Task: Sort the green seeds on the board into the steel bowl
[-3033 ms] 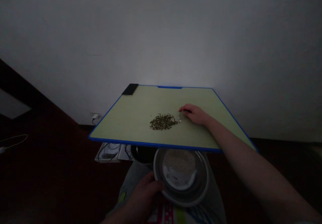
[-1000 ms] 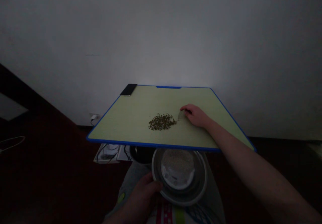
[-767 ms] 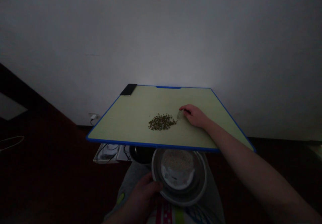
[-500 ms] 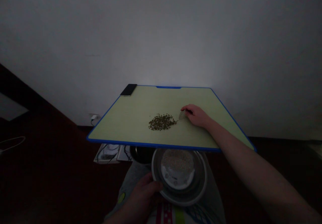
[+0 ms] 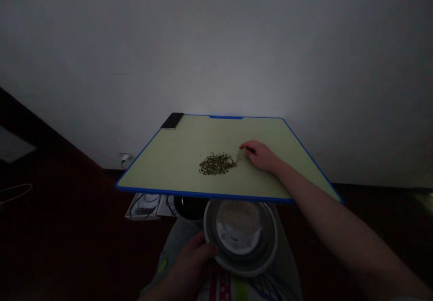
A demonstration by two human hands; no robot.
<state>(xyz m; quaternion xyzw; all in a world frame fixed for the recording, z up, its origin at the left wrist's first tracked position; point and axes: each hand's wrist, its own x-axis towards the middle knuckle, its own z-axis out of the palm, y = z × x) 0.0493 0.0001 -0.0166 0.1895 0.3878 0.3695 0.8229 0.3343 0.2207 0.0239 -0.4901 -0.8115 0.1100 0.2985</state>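
Observation:
A loose pile of small dark greenish-brown seeds or pellets (image 5: 216, 164) lies on the pale tabletop (image 5: 189, 141). Just right of it, my right hand (image 5: 260, 154) is closed on a thin, see-through curved piece (image 5: 240, 155), whose kind I cannot make out. The piece's lower edge is at the right side of the pile. Down on my lap, my left hand (image 5: 194, 258) grips the left rim of a round metal bowl (image 5: 267, 262). Inside the bowl sits a white container (image 5: 237, 242) with pale, speckled grains (image 5: 238, 215) in it.
A black phone (image 5: 172, 120) lies at the table's far left corner. Under the near blue edge, a dark pot (image 5: 191, 208) stands left of the bowl, beside white boxes with cables (image 5: 144, 206). The wall (image 5: 230, 57) rises behind the table.
My right hand has moved slightly left, bringing the see-through piece to the pile's right edge. My left hand and the bowl have stayed in place.

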